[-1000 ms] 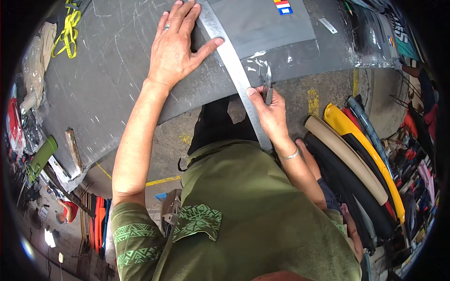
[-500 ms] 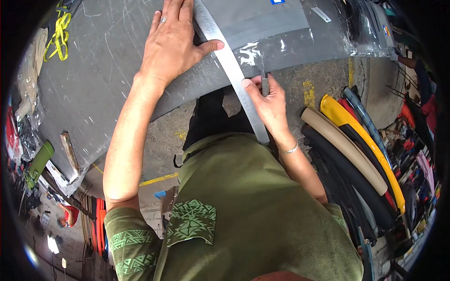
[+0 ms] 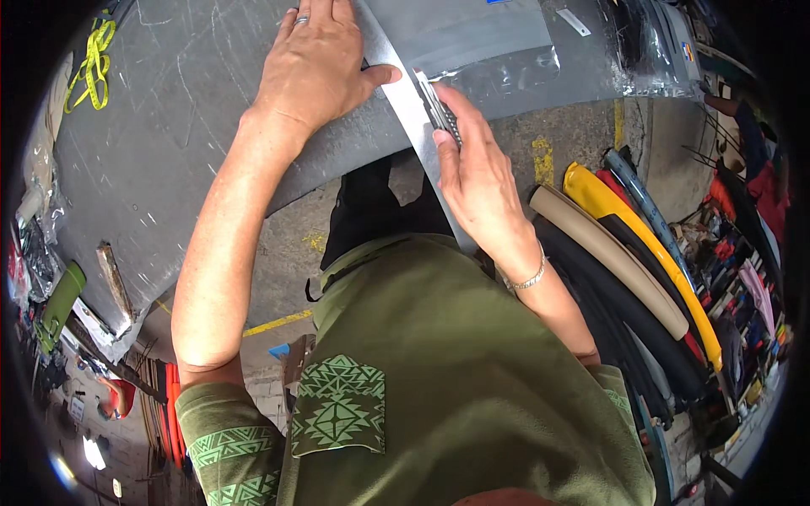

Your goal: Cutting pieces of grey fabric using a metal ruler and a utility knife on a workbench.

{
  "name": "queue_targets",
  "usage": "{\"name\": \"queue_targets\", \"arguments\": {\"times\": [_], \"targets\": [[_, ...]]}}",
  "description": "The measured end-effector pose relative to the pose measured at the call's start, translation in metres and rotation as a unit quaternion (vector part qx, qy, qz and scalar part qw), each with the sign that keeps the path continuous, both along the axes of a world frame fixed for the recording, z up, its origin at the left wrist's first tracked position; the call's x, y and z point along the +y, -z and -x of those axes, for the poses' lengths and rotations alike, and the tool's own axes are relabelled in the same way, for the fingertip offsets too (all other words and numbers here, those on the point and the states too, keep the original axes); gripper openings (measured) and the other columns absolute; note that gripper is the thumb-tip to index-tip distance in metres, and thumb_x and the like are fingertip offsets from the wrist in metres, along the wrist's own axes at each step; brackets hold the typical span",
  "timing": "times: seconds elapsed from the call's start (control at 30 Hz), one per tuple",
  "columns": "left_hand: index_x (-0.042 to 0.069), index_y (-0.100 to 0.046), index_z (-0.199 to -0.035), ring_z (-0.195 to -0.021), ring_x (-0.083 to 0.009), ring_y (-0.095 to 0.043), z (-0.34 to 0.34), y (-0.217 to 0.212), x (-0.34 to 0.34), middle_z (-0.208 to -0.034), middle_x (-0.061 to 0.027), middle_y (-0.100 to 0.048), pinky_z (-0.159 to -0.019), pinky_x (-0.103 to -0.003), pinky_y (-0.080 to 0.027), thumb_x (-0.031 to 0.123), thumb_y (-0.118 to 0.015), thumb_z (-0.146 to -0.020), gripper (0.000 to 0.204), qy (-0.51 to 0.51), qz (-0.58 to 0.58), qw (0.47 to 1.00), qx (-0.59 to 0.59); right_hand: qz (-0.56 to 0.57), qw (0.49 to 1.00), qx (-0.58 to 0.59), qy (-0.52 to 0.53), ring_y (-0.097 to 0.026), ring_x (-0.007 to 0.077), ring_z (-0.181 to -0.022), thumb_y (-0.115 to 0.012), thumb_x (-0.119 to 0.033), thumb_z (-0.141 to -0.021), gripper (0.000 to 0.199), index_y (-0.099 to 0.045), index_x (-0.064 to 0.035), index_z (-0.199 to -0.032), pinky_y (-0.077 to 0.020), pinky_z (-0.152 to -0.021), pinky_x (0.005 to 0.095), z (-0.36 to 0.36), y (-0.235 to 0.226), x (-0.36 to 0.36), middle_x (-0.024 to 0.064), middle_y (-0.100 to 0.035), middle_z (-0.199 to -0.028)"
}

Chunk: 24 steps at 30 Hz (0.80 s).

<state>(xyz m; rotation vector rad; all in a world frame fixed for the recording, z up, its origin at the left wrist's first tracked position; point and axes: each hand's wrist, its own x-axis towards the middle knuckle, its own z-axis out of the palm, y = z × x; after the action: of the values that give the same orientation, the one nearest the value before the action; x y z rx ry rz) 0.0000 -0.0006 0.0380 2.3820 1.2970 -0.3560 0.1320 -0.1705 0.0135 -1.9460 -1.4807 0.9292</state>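
Note:
My left hand [image 3: 314, 72] lies flat on the grey tabletop, fingers stretched away from me, its thumb pressing on a long metal straightedge [image 3: 412, 110]. The straightedge runs slantwise over the table's near edge toward my waist. My right hand [image 3: 479, 169] is closed round a utility knife [image 3: 439, 108], whose tip points away from me close beside the straightedge's right side. Right of the straightedge, a grey sheet [image 3: 472, 42] lies on the table, with a strip of clear plastic [image 3: 515, 74] along its near side. Whether the blade touches the sheet, I cannot tell.
A yellow tape measure [image 3: 94, 63] lies at the far left of the grey table [image 3: 169, 160]. A small metal plate [image 3: 574, 22] sits at the far right. Several rolls stand right of me, among them a beige roll [image 3: 607, 253] and a yellow roll [image 3: 650, 261].
My right hand has moved from the table's near edge, away from me and up onto the tabletop, with the utility knife now in plain view. My left hand stays on the straightedge.

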Motion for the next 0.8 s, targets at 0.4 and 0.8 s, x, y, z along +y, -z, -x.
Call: {"name": "queue_targets", "arguments": {"times": [0.4, 0.8], "targets": [[-0.021, -0.032, -0.145, -0.15, -0.0454, -0.031, 0.039, 0.069, -0.002, -0.155, -0.0388, -0.033, -0.125, -0.046, -0.028, 0.031, -0.086, -0.077, 0.101, 0.064, -0.169, 0.974, -0.133, -0.011, 0.999, -0.014, -0.033, -0.069, 0.0446, -0.091, -0.051, -0.011, -0.105, 0.041, -0.045, -0.0137, -0.145, -0.0597, -0.079, 0.052, 0.0, 0.012, 0.009, 0.0211, -0.062, -0.124], [-0.019, -0.031, -0.147, -0.15, -0.0444, -0.031, 0.003, 0.003, 0.0, -0.156, -0.0371, -0.031, -0.125, -0.046, -0.029, 0.03, -0.085, -0.077, 0.101, 0.001, -0.013, 1.0, -0.009, -0.012, 0.999, -0.018, -0.031, -0.068, 0.044, -0.089, -0.053, -0.006, -0.102, 0.044, -0.046, -0.0139, -0.145, -0.0581, -0.076, 0.052, -0.001, 0.013, 0.009, 0.02, -0.062, -0.115]]}}
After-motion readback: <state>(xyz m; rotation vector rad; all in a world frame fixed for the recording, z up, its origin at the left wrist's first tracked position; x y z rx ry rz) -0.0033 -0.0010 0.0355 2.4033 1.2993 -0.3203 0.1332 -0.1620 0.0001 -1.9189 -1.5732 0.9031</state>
